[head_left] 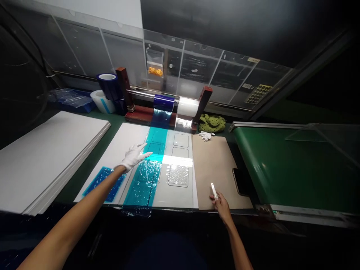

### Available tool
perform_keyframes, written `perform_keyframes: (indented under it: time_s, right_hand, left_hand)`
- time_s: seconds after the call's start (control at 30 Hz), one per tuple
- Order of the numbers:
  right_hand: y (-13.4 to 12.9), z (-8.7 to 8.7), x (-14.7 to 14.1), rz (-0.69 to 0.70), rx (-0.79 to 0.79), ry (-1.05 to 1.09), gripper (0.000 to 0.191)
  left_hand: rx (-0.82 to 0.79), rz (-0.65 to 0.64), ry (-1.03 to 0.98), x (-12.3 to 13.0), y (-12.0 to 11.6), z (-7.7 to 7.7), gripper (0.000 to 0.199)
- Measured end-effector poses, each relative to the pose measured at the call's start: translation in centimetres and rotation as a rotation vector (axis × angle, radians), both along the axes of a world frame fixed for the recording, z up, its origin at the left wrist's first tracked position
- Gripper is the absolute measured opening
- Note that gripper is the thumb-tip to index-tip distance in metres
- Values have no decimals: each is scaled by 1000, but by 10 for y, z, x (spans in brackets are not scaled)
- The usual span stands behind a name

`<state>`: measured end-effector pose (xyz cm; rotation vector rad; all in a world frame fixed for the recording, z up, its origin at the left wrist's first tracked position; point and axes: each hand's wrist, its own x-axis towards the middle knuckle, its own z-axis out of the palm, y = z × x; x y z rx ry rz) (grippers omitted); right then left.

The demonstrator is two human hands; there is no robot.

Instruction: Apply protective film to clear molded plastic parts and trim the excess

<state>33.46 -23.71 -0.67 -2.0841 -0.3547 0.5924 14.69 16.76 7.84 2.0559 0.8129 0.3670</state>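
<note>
Grip, right hand (pixel 221 205): fingers wrapped round one slim white tool (pixel 214 192), right of the teal film strip (pixel 146 178). Left hand (pixel 132 157), gloved: fingers spread, holding nothing visible, at the film strip's left edge; contact unclear. Risk, judged: a stray tool tip could nick the film strip; uneven hand pressure could crease it or trap air. Counts: one stand (pixel 142 115) beyond the film strip, bearing two rolls, blue roll (pixel 164 103) and clear roll (pixel 188 106); one blue sheet (pixel 105 183) left of it; one phone (pixel 240 182) far right.
</note>
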Motion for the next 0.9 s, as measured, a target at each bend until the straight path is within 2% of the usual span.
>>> perform_keyframes:
  time_s: [0.07,0.17,0.23,0.3,0.33,0.43,0.57,0.6,0.67,0.8,0.87,0.9]
  right_hand:
    - [20,13,11,16,-25,-155,60]
    - [53,46,8,13,-30,-302,45]
    - [76,67,-8,41,-43,-368,39]
    - [95,83,-30,98,-74,-405,35]
    - [103,88,-42,190,-132,-464,35]
    - [111,97,-71,227,-196,-581,37]
    - [104,99,-83,94,-133,-603,36]
    - [102,98,-82,65,-110,-588,37]
    - [98,96,-76,-7,-46,-535,40]
    - [88,98,-64,-221,119,-437,42]
    - [84,104,-65,-214,194,-371,41]
    - [83,107,-68,-146,227,-312,39]
  left_hand:
    - [-166,6,-73,4,-27,0,57]
    - [-469,-111,-176,10,-89,-8,60]
    - [-1056,-72,-315,14,-132,-15,52]
    - [-1326,-48,-392,17,-167,-21,44]
    - [-1378,-51,-411,19,-180,-23,41]
    - [-1402,-59,-433,24,-203,-29,38]
    - [-1531,-26,-421,27,-210,-29,35]
    - [-1553,-58,-417,27,-212,-24,37]
    - [-1533,-200,-408,25,-214,-10,41]
    - [-1391,-455,-379,15,-216,18,40]
    - [-1347,-444,-352,10,-215,16,39]
    - [-1349,-405,-339,8,-215,11,37]
